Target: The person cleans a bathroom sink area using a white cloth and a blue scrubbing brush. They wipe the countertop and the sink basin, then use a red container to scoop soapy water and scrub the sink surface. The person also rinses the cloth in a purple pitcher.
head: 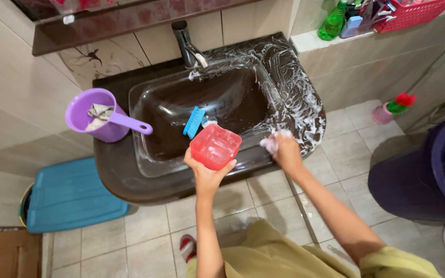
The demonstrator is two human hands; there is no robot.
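My left hand holds a red translucent square container over the front rim of a dark brown sink. A foamy whitish cloth is gripped in my right hand, pressed on the sink's right front edge, where soap suds cover the surface. In the basin lies a blue scrub brush beside the drain. A steel tap stands at the back of the sink.
A purple dipper with a rag inside sits on the sink's left rim. A blue lidded bin stands on the floor at left, a dark purple barrel at right. A toilet brush, a green bottle and a pink basket are at the far right.
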